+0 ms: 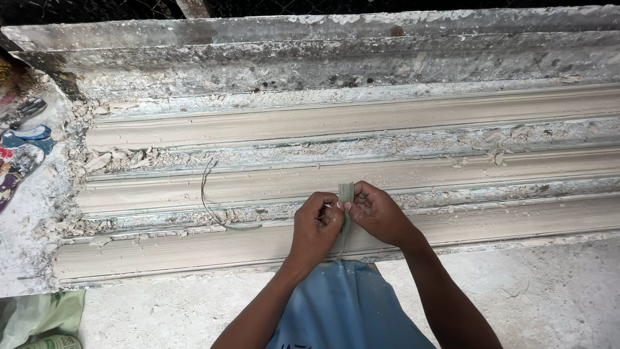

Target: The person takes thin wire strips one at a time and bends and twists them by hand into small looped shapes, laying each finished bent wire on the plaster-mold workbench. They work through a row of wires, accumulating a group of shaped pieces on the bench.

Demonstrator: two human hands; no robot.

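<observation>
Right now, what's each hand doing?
Left hand: closed, pinching the flat pale-green fibre strip.
Right hand: closed, pinching the same strip.

Both hands met over the moulding. The left hand and right hand pinched a folded green strip between them; a loose strand curled just left.

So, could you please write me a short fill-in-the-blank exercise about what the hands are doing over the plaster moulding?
1. The left hand and right hand pinch a bundle of ____ fibre strands between them.
2. A loose strand curls on the moulding to the ____ of the hands.
3. The long moulding is flecked with crumbs of dried ____.
4. The person wears a ____ garment.

Missing words: green; left; plaster; blue
</observation>
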